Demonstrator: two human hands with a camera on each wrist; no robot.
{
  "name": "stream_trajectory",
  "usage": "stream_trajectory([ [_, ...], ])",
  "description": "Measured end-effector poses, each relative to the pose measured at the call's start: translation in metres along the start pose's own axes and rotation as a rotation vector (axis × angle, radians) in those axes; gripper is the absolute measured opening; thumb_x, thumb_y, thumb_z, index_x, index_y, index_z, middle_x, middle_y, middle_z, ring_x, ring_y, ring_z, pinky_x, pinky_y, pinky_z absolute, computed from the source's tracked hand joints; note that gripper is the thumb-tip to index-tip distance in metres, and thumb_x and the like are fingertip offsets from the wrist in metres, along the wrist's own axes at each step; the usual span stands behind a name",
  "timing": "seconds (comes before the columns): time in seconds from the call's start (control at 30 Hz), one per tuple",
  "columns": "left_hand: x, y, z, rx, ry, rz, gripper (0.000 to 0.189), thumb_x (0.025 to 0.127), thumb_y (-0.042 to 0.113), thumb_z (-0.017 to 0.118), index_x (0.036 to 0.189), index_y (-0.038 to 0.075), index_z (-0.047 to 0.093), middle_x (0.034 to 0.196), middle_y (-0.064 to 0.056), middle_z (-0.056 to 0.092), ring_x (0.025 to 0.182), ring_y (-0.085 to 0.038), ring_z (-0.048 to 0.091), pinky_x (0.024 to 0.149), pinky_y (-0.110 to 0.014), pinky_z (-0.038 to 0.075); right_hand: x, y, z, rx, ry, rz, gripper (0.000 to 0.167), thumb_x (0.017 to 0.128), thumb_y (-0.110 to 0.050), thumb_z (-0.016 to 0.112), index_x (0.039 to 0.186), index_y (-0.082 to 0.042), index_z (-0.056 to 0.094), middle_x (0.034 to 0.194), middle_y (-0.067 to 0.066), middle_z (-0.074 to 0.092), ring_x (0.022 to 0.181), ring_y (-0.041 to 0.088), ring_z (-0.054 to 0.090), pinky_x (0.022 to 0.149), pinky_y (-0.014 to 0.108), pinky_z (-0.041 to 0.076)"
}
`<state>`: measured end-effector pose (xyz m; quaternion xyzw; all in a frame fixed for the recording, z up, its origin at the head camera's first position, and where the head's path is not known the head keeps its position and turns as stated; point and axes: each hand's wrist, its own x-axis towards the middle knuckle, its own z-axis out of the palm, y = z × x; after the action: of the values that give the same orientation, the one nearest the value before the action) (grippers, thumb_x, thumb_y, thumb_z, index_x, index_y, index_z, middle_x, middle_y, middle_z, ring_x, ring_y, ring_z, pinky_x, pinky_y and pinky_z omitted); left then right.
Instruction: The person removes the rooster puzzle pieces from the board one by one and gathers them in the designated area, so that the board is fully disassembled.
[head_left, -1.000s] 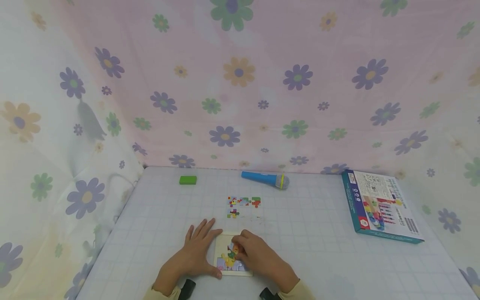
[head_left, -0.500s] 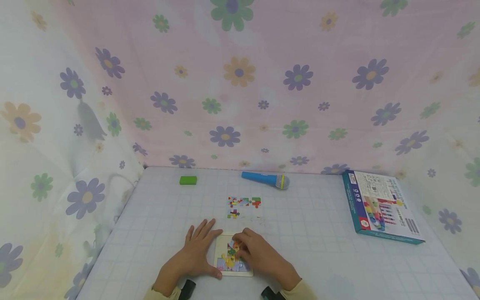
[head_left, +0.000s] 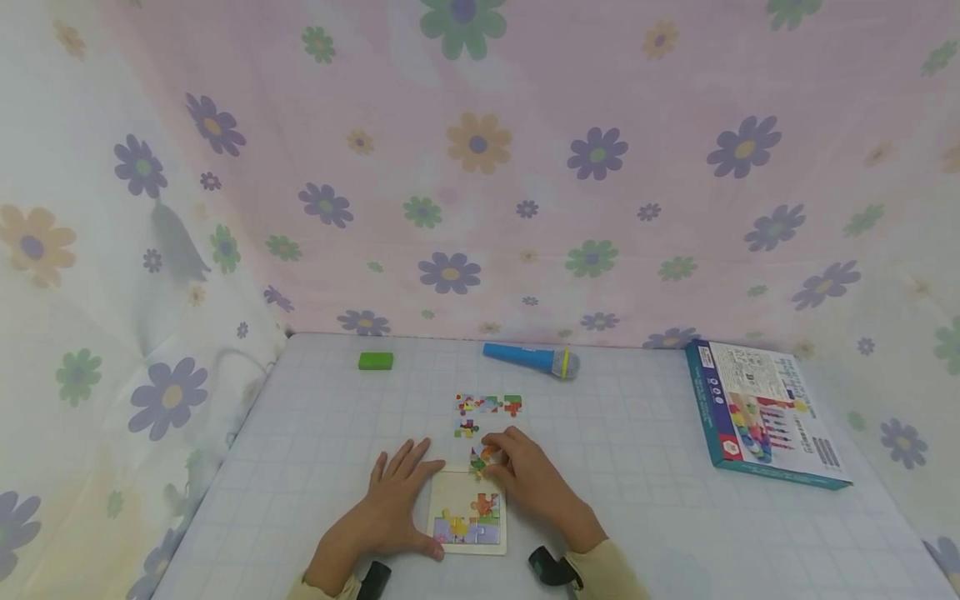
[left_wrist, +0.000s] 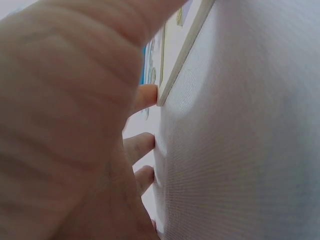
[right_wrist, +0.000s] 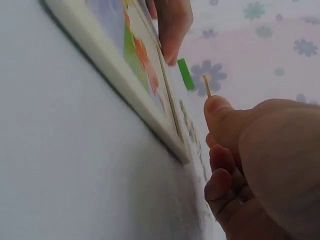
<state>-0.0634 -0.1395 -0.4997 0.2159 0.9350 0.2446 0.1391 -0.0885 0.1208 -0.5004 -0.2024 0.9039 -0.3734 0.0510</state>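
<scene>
From my remote station I'm seeing the right hand point(head_left: 531, 477) pinching a puzzle piece point(head_left: 477, 462) between thumb and fingers, holding it raised near the far edge of the puzzle tray point(head_left: 450, 487). The left hand point(head_left: 390, 508) is gripping nothing, its fingers spreading along the tray's left side. Joined pieces point(head_left: 468, 531) are filling the tray's near part. Beyond, loose pieces point(head_left: 489, 403) are lying on the bench point(head_left: 622, 442), with a green block point(head_left: 376, 361) and blue microphone point(head_left: 521, 356) resting farther back.

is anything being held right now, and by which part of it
A puzzle piece, pinched at its right side (head view) by the right hand. The left hand only touches the puzzle tray.
</scene>
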Motion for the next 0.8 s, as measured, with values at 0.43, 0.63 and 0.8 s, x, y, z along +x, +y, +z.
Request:
stream_trajectory([
  [0.43,0.001,0.0,0.0,0.014,-0.003,-0.01,0.116,0.053,0.066,0.092,0.149,0.019,0.046,0.169,-0.016,0.024,0.156,-0.044,0.016,0.12,-0.075,0.008,0.025,0.023,0.002,-0.061,0.123,0.038,0.041,0.094,-0.014,0.073,0.133,-0.006,0.062,0.109,-0.001,0.061,0.089,0.007,0.055,0.078,0.026,0.052],
  [0.63,-0.001,0.001,0.001,0.0,-0.001,-0.013,0.116,0.052,0.064,0.093,0.148,0.019,0.047,0.168,-0.017,0.025,0.156,-0.045,0.016,0.12,-0.075,0.007,0.029,0.025,0.001,-0.061,0.139,0.016,0.038,0.093,-0.009,0.073,0.13,-0.005,0.063,0.106,0.0,0.059,0.086,0.008,0.053,0.075,0.026,0.051],
  [0.8,0.0,0.0,0.001,0.002,-0.002,-0.008,0.115,0.053,0.065,0.093,0.148,0.019,0.047,0.168,-0.016,0.024,0.156,-0.045,0.016,0.12,-0.075,0.006,0.031,0.024,0.001,-0.061,0.152,0.031,0.037,0.093,-0.008,0.072,0.129,-0.004,0.064,0.105,0.001,0.058,0.085,0.009,0.053,0.074,0.026,0.05],
])
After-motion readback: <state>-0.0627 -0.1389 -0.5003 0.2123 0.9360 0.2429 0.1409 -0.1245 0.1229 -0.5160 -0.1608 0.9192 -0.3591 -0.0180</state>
